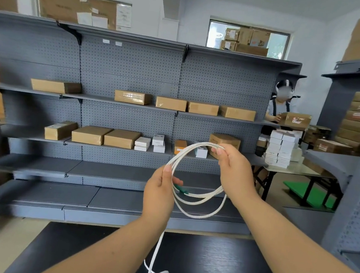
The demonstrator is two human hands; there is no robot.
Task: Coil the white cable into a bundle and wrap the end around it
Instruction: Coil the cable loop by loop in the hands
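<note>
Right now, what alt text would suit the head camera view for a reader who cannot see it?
A left hand and a right hand hold a thin white cable coiled in round loops above a black wood-grain table, its loose tail trailing onto the tabletop. Grey pegboard shelves bearing brown cardboard boxes stand behind.

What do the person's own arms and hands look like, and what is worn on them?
The left hand and the right hand are bare: no gloves, rings or watch show. Both forearms are uncovered to the picture's edge; no sleeve shows.
</note>
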